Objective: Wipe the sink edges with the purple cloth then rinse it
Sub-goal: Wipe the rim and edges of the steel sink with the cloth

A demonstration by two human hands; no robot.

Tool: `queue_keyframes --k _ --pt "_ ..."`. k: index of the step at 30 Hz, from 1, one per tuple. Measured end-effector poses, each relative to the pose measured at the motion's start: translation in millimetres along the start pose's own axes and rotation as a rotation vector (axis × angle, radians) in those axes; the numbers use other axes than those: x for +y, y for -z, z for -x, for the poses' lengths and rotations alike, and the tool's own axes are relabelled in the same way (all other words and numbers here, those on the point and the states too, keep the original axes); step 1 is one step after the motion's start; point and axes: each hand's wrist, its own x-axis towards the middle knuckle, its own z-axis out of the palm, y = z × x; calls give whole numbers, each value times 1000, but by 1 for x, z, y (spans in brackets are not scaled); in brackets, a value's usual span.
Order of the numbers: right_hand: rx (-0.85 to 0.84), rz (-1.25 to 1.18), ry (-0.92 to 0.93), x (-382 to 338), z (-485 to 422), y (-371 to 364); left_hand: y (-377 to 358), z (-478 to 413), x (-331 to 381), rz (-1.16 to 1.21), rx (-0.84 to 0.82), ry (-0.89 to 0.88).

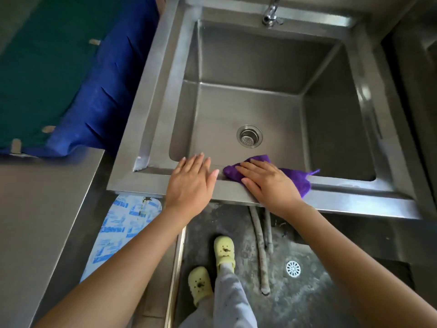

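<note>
**Clerk:** Largest item first, please.

**Inspector:** A stainless steel sink (151,91), one deep square basin with a broad flat rim all round. A steel tabletop (35,221) stands just beside it on the left.

**Clerk:** And the person's arms?

**Inspector:** Both forearms are bare and reach forward to the near rim. The left comes up from the lower left, the right from the lower right, and they converge toward the middle of that rim.

**Clerk:** The left hand?

**Inspector:** The left hand (191,183) lies palm down on the near rim, in line with its forearm. Its grip is flat, with fingers straight and close together. The tips reach over the inner edge toward the basin, and the thumb points out to the right. It holds nothing.

**Clerk:** The right?

**Inspector:** The right hand (267,183) lies palm down on the purple cloth (298,179), turned so the fingers point left toward the other hand. Its grip is also flat. The fingers are straight and slightly spread, pressing the cloth to the metal without curling round it.

**Clerk:** Location of the cloth?

**Inspector:** It is bunched on the near rim, about midway along, under and to the right of the right hand. Its far side overhangs the inner edge into the basin, and a thin tail points right. The left thumb tip sits just beside its left end; contact cannot be determined.

**Clerk:** Smaller fittings?

**Inspector:** A metal faucet (270,13) stands at the far rim. A round drain strainer (249,136) sits in the basin floor, beyond the cloth.
</note>
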Motion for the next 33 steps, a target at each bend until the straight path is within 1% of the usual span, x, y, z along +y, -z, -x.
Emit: queue_keyframes --k 2,4,7,9,11,13,15,17,19,22,24,27,30,33 --pt "42 -15 -25 -21 -7 -8 3 0 2 -13 -10 5" --pt "142 20 -35 -34 -9 -16 4 1 2 -18 -25 2" --pt "257 93 -70 -28 8 -21 4 1 0 -24 -28 1" --pt "272 151 -135 -8 25 -17 3 0 -1 -30 -31 -1" --pt "251 205 -197 17 40 -10 2 0 -1 -40 -33 -3" --pt "258 246 -227 34 48 -5 1 0 -1 -56 -34 -7" --pt "300 269 -258 36 49 -4 1 0 1 -65 -36 -10" --pt "356 271 -292 22 44 -8 2 0 2 -75 -37 -8" --pt "352 260 -291 2 33 -15 3 -1 2 -80 -45 -5" --pt "326 239 -235 -24 18 -25 2 -2 3 -97 -47 2" --pt "330 203 -193 -27 18 -27 2 -2 4 -98 -62 17" --pt "350 60 -138 -13 27 -24 2 -2 12 -75 -80 23" --pt "343 -76 -127 3 31 -19 0 -1 44 -21 -76 -98" --pt "356 -55 -136 29 41 -13 -7 -2 85 9 -85 -167"
